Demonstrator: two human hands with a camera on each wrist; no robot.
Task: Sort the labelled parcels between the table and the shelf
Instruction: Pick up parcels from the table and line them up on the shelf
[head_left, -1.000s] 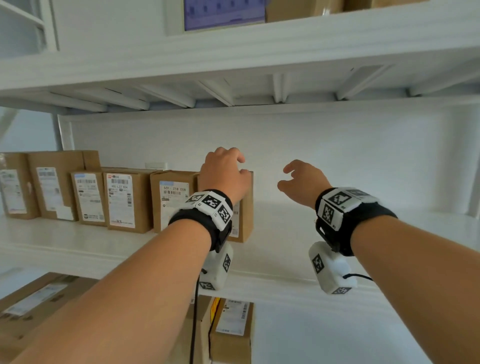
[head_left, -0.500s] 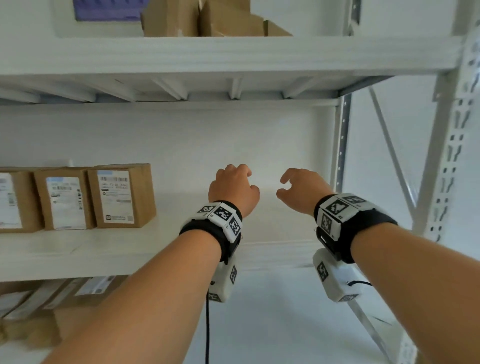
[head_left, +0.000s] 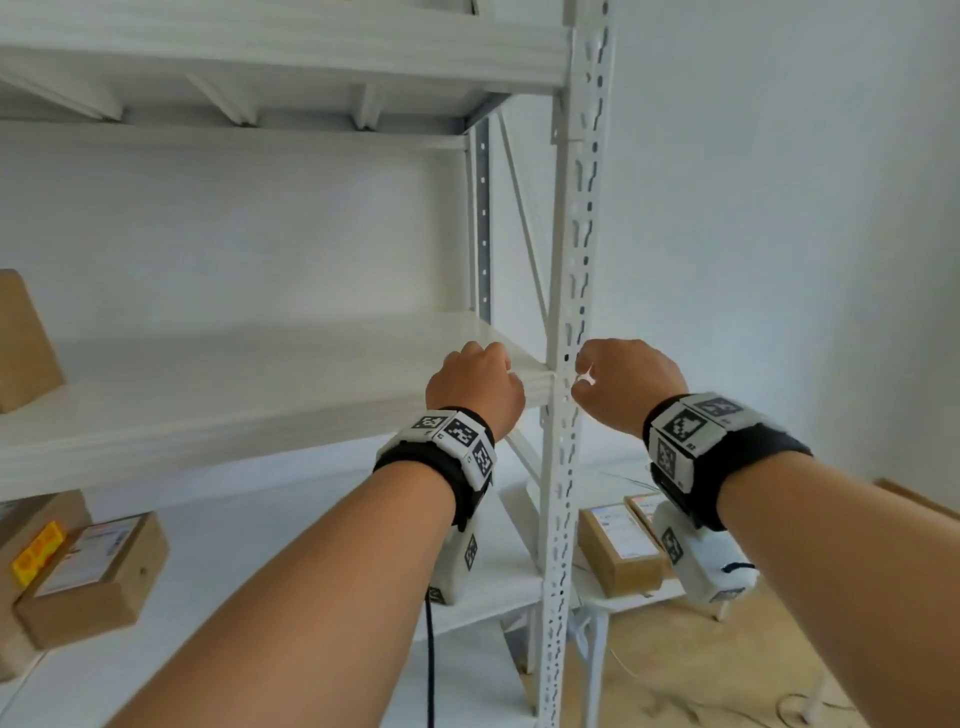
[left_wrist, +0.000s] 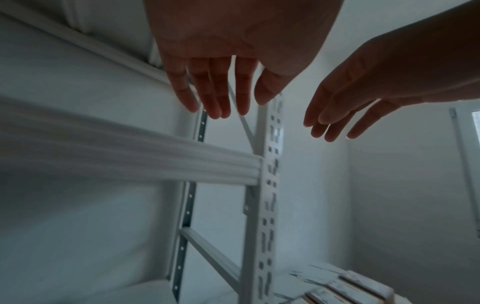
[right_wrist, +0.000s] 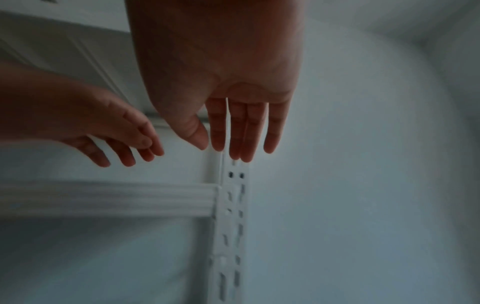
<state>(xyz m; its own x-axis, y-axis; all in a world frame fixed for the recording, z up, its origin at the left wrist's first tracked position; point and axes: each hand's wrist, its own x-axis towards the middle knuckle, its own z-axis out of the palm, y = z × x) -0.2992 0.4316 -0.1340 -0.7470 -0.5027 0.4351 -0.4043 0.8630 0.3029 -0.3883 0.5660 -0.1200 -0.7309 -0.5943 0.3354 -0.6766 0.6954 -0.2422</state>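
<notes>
Two hands are raised side by side in front of the white shelf (head_left: 218, 395), both holding nothing. Left hand (head_left: 475, 387) hangs before the right end of the middle board, fingers loosely extended and slightly spread in the left wrist view. Right hand (head_left: 626, 384) is just right of the perforated upright post (head_left: 569, 291), fingers straight and close together in the right wrist view. Neither hand touches the rack. Labelled parcels (head_left: 618, 548) lie on the low table (head_left: 623, 597), right of the post and below the right wrist. One more parcel (head_left: 91, 577) sits on the lower shelf board at far left, label up, and a brown box (head_left: 23, 348) stands at the left edge of the middle board.
</notes>
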